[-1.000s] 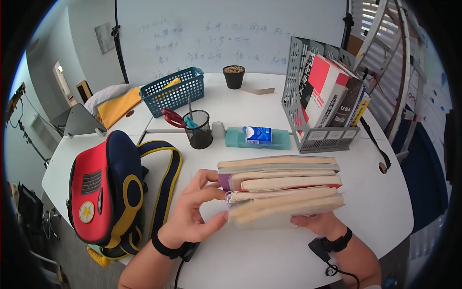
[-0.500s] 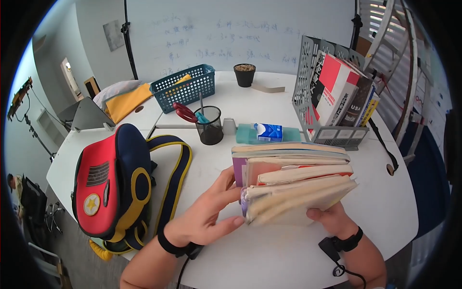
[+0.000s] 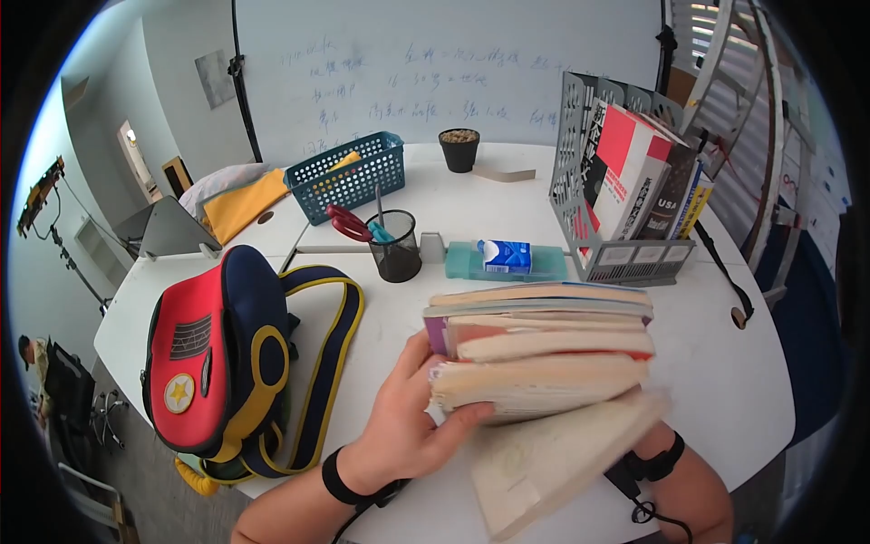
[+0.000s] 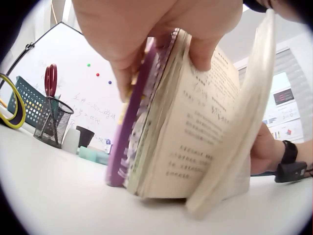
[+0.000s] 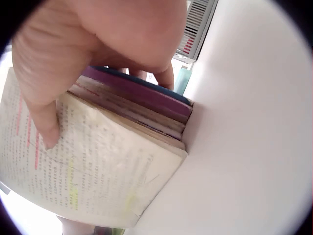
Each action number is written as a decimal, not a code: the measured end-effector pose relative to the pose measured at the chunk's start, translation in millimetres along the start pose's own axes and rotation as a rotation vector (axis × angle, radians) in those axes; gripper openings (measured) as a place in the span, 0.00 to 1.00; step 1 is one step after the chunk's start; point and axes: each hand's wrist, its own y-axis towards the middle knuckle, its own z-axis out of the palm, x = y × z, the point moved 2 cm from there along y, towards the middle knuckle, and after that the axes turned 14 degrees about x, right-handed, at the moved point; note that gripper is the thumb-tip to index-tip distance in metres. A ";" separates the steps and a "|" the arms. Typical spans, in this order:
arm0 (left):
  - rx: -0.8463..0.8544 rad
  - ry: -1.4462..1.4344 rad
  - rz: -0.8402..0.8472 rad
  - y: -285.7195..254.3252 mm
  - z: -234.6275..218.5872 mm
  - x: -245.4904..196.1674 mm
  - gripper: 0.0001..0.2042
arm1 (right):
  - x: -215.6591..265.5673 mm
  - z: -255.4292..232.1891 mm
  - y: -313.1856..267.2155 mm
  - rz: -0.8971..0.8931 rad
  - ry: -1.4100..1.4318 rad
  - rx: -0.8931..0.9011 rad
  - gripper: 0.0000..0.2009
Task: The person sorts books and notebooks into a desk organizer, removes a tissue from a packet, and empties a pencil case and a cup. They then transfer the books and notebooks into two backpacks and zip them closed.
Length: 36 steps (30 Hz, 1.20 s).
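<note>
Both hands hold a stack of several worn books (image 3: 544,385) standing on edge on the white table. In the head view my left hand (image 3: 399,426) grips its left end, thumb across the nearest pages. The left wrist view shows that thumb on a printed page (image 4: 188,161) and fingers against a purple cover (image 4: 128,132). My right hand (image 5: 105,44) clasps the other end, thumb on a page with red and yellow marks, fingers behind a dark blue cover (image 5: 146,83). A loose sheaf of pages (image 3: 553,462) splays toward me, partly hiding the right hand.
A red and navy school bag (image 3: 213,363) lies at the left. Beyond the stack stand a mesh pen cup (image 3: 396,258) with scissors, a teal case (image 3: 462,261) bearing a blue-white packet (image 3: 506,257), a teal basket (image 3: 349,186), a plant pot (image 3: 459,152) and a grey book rack (image 3: 634,272).
The nearest pages have swung away from the stack and splay toward me. My left thumb has come onto the front pages. The right hand has become mostly covered by the sheaf.
</note>
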 end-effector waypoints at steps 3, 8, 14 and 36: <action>-0.056 -0.530 -0.062 -9.0 1.5 20.2 0.24 | 8.2 -5.1 6.6 0.041 0.007 -0.127 0.43; -0.138 -0.647 -0.040 -11.4 -2.6 41.2 0.26 | 6.4 -9.8 8.1 0.114 0.319 -0.124 0.37; -0.484 -0.547 0.050 -17.2 -10.2 46.8 0.23 | 0.1 -27.5 -1.3 0.184 0.262 0.008 0.37; 0.052 -0.992 -0.126 -15.3 26.1 35.8 0.32 | -12.0 -19.6 -16.0 0.243 0.520 0.040 0.43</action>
